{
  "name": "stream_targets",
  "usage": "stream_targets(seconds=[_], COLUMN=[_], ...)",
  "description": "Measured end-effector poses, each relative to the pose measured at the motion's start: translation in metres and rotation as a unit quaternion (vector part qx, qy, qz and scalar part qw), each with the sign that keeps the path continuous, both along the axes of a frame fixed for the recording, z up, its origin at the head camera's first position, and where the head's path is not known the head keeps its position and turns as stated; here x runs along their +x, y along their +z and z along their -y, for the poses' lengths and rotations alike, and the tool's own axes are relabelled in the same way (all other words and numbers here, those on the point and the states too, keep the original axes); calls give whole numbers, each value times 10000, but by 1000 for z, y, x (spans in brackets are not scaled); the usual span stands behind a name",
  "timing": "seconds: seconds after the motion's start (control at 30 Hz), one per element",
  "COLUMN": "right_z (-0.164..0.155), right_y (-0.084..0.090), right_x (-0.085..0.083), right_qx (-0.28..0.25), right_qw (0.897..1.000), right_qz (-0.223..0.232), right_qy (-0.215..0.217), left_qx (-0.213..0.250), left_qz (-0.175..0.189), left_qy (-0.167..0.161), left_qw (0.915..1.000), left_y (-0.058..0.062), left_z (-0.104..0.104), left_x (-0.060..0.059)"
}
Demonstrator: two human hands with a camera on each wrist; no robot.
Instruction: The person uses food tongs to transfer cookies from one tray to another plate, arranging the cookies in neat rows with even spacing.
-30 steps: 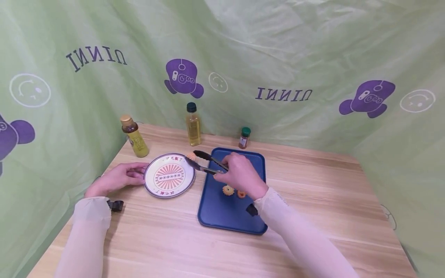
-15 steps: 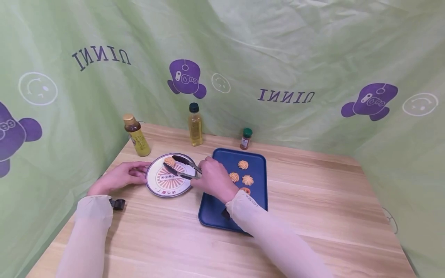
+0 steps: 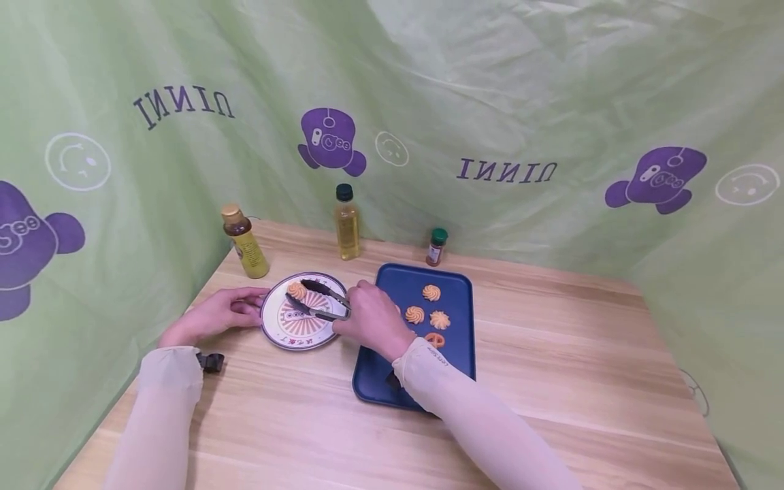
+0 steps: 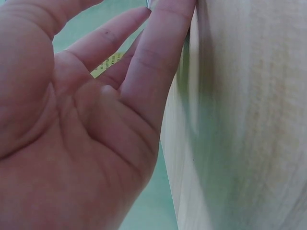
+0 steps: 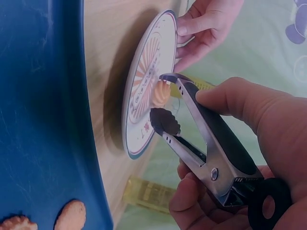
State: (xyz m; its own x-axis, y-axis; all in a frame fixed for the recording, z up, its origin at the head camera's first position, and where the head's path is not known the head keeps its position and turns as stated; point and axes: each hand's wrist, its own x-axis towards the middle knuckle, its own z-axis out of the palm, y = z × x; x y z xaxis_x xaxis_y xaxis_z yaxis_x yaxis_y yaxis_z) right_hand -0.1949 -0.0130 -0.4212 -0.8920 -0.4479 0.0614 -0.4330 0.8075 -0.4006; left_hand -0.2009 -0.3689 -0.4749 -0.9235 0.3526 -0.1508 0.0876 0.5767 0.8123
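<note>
My right hand grips metal tongs with black tips and black handle pads. Their tips stand apart, close to a swirled cookie that lies on the upper left part of a round white plate. Red rays and lettering decorate the plate, and a dark line runs round its rim. At the plate's left edge, my left hand holds the rim between thumb and fingers; the wrist view of that hand shows mostly the palm. A blue tray lies under the right forearm, partly hidden.
Several cookies, including a swirled one and a pretzel-shaped one, lie on the tray. Behind stand a yellow-labelled bottle, an oil bottle and a green-capped jar. A green curtain encloses the wooden table.
The right hand has moved left, bringing the tongs and the cookie from the plate's right edge over the plate. The cookie now lies on it, with the tongs' tips apart. The left hand stays at the rim.
</note>
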Motion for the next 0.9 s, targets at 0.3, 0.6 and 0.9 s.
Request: stream_targets(seconds=[0.3, 0.6, 0.9], right_z=[3, 1, -11], right_y=[-3, -4, 6], right_x=[-1, -1, 4], right_qx=[76, -16, -256], right_qw=[9999, 10000, 9990], right_qz=[-62, 92, 316], right_qy=[22, -31, -177], left_qx=[-3, 54, 55], left_qz=[-26, -11, 17], left_qy=[47, 23, 63], left_qw=[10000, 10000, 10000], left_y=[-3, -6, -6], left_z=[3, 3, 3], left_x=[-1, -1, -2])
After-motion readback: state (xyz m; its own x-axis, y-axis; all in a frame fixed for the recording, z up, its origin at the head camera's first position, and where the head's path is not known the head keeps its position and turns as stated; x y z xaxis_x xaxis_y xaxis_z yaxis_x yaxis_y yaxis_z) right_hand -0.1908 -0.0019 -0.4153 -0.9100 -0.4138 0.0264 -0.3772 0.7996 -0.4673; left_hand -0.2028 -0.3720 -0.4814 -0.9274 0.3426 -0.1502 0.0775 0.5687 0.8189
